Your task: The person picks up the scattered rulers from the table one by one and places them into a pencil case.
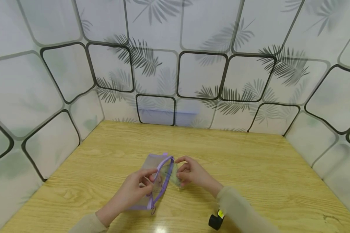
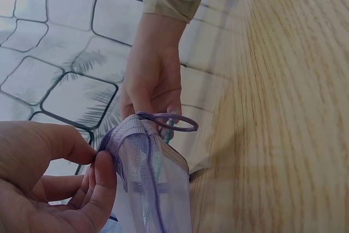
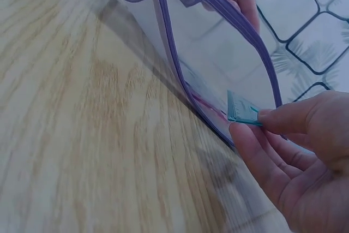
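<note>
A mesh zip pouch (image 1: 151, 162) with purple edging lies on the table in the head view, its zipped side gaping towards the right. My left hand (image 1: 134, 186) pinches the near edge of that opening between thumb and fingers; the left wrist view shows the purple zipper tape (image 2: 115, 137) in the pinch. At the mouth of the pouch, my right hand (image 1: 193, 173) pinches a small clear plastic packet (image 3: 242, 108) with a teal edge. Inside the pouch, a pinkish-red line (image 3: 210, 106) shows, too faint to identify. From the zipper's end hangs a purple loop (image 2: 188, 127).
The wood-grain table (image 1: 250, 161) spreads around both hands. Cloth walls (image 1: 201, 76) with leaf and rounded-square patterns stand at its back and sides. A black device (image 1: 215, 222) with a yellow label sits at the right sleeve (image 1: 240, 207).
</note>
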`<action>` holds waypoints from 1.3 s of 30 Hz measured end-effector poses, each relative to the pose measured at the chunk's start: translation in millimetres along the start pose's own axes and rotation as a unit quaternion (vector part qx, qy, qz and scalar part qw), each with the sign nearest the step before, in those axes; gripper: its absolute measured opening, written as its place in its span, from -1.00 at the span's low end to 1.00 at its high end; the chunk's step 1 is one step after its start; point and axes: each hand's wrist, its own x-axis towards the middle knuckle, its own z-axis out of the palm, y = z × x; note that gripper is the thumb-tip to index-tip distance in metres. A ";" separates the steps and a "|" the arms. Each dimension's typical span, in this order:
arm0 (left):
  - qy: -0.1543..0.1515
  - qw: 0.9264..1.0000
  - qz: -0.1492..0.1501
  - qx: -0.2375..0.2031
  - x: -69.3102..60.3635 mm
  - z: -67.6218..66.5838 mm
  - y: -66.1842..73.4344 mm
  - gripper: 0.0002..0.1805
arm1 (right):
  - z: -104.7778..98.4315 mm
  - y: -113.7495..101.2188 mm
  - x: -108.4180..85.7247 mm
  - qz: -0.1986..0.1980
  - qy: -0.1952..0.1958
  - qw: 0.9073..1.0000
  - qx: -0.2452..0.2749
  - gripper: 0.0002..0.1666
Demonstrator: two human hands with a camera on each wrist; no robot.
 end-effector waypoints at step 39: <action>0.004 1.000 -0.003 -0.001 1.7 0.7 0.9 -0.44 | 41.8 -11.7 23.7 0.037 0.031 0.997 0.065 -0.46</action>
